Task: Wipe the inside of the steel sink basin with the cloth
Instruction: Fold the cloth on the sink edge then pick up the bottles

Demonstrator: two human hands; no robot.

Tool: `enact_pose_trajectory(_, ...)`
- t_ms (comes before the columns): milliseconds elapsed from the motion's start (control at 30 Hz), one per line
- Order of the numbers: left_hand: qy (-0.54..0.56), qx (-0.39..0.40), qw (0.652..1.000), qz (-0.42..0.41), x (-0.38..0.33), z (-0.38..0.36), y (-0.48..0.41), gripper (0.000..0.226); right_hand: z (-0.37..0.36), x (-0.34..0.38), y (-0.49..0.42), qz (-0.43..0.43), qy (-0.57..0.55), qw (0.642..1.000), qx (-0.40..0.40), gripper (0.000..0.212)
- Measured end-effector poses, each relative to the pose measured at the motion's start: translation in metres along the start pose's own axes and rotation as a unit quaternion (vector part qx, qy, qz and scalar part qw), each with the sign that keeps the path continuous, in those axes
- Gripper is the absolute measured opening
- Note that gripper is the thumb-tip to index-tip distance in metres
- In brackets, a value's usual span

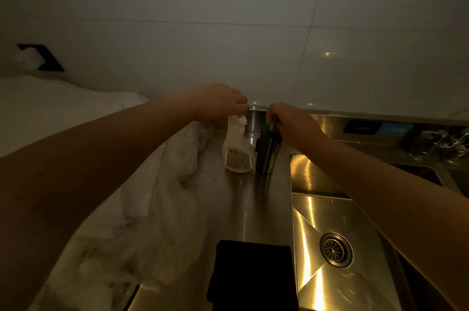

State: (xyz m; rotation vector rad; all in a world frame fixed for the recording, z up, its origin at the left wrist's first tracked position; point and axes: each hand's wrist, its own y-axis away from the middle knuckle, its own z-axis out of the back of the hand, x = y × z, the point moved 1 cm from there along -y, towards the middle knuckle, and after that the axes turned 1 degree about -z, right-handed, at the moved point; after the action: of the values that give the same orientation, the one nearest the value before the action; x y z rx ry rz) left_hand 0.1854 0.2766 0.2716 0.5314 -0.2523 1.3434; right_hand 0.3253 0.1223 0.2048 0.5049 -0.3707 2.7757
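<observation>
Wall (pixel 228 18) of pale tile fills the upper half, dim light throughout. Steel counter (pixel 243 209) runs from the near edge back to the wall. White towel (pixel 162 196) lies crumpled along the counter's left side, its far end near the bottles. Sink (pixel 312 209) is set into the counter on the right, basin bare steel with bright glare.

Cloth (pixel 253 275), black and folded, lies flat on the counter at the near edge, just left of the sink rim and outside the basin. Neither of your hands touches it.

Both your arms reach forward over the counter. Your left hand (pixel 218 101) has its fingers curled round the head of a white spray bottle (pixel 237 155). Your right hand (pixel 291 120) grips the top of a dark bottle (pixel 266 155). The two bottles stand upright side by side at the back of the counter, left of the sink.

Drain (pixel 336 249), round, sits in the basin floor. Fittings (pixel 441 143) behind the sink at far right, too blurred to name. Black socket plate (pixel 43 58) on the wall at far left.
</observation>
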Motion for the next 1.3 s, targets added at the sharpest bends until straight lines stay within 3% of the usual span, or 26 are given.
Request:
enact_pose_trajectory(267,0.088,-0.065,0.994,0.003,-0.004,-0.007,0.0,0.038,-0.007,-0.004,-0.004,-0.006,-0.027,1.0,-0.001,0.032)
enact_pose_trajectory(500,0.129,-0.115,0.983,0.061,-0.007,-0.033,0.006,0.038,-0.013,-0.01,-0.007,-0.026,-0.077,0.997,0.006,0.048)
enact_pose_trajectory(667,0.154,-0.22,0.958,0.1,-0.023,-0.045,0.013,0.05,-0.015,-0.014,-0.002,-0.046,-0.127,0.991,0.0,0.063)
enact_pose_trajectory(767,0.206,-0.306,0.909,0.196,-0.038,-0.061,0.027,0.053,-0.014,-0.016,0.008,-0.051,-0.138,0.988,-0.05,0.068)
enact_pose_trajectory(867,0.32,-0.34,0.81,0.356,-0.077,-0.089,0.036,0.068,-0.025,-0.018,0.025,-0.104,-0.183,0.971,-0.114,0.071)
enact_pose_trajectory(1000,0.509,-0.226,0.672,0.488,-0.126,-0.123,0.019,0.086,-0.059,-0.014,0.039,-0.197,-0.213,0.952,-0.099,0.075)
enact_pose_trajectory(1067,0.554,-0.205,0.642,0.489,-0.139,-0.133,0.004,0.092,-0.076,-0.011,0.04,-0.229,-0.216,0.945,-0.089,0.077)
enact_pose_trajectory(1300,0.609,-0.26,0.561,0.496,-0.147,-0.139,-0.035,0.09,-0.105,-0.008,0.03,-0.292,-0.265,0.908,-0.14,0.073)
